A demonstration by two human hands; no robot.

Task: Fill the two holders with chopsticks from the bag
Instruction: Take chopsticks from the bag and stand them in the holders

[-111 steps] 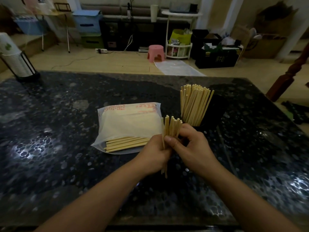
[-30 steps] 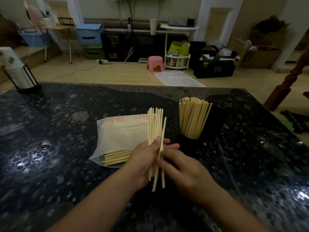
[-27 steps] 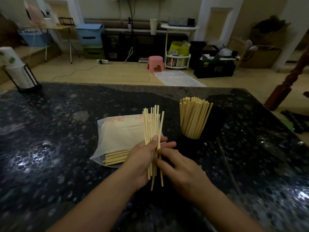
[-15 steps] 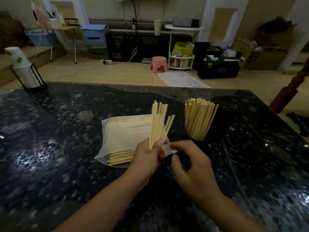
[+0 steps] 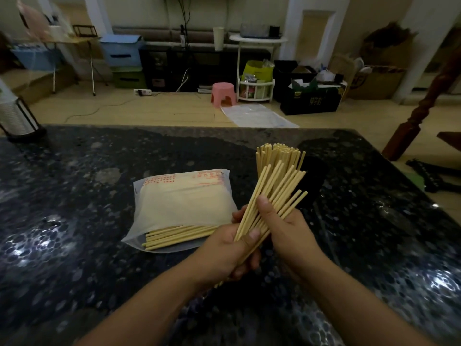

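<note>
over the dark speckled table (image 5: 74,221), seen from the head camera, both hands grip one bundle of chopsticks (image 5: 272,198) that fans out and tilts up to the right. the left hand (image 5: 227,253) wraps its fingers round the lower part, thumb laid across the front. the right hand (image 5: 287,233) clamps the same bundle from the right side, thumb pressed on top. just behind the fan stands a holder (image 5: 311,181), dark and hard to make out, with upright chopsticks (image 5: 277,156) in it. left of the hands lies the bag (image 5: 182,201), flat on the table, with loose chopsticks (image 5: 174,237) poking out of its near end.
</note>
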